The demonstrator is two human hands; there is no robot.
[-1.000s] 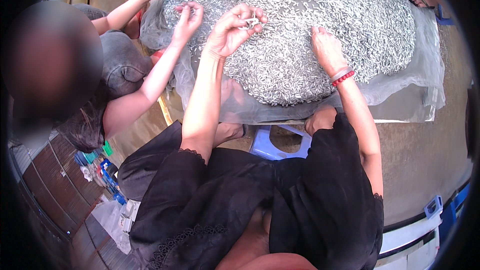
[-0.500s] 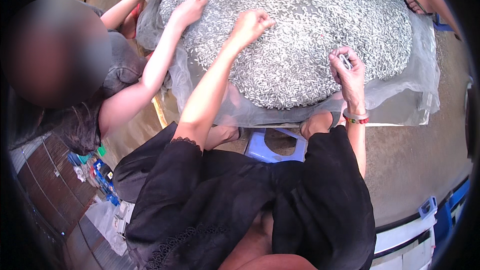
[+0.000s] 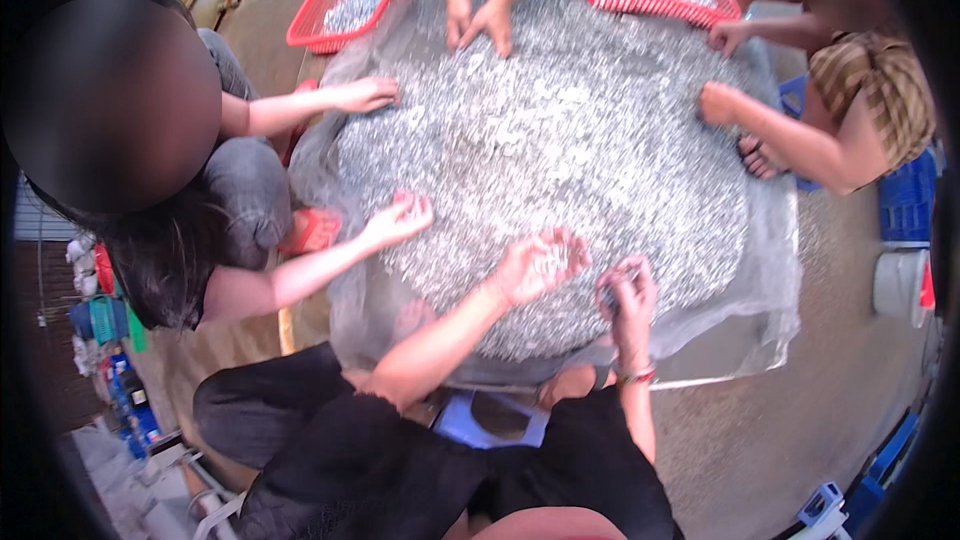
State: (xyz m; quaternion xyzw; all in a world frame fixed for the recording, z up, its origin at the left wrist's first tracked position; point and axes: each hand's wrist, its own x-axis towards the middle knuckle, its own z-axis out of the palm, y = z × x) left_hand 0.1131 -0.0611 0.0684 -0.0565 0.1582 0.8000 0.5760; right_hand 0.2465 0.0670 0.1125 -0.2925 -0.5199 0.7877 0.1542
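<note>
A broad heap of small silvery fish covers a low table lined with pale netting. Over the heap's near part, my left hand is turned partly palm up, its fingers curled around a few pale small fish. Just right of it, my right hand is closed, with greyish small fish between thumb and fingers. A bracelet circles my right wrist. Motion blur hides the exact number of fish in each hand.
Co-workers' hands reach onto the heap from the left, far side and right. Two red baskets with small fish stand at the far edge. A blue stool is beneath me; a white bucket stands at right.
The view has tilted up, bringing the far co-workers and baskets into sight. My left hand has turned palm up and come closer to my right hand, which stays closed.
</note>
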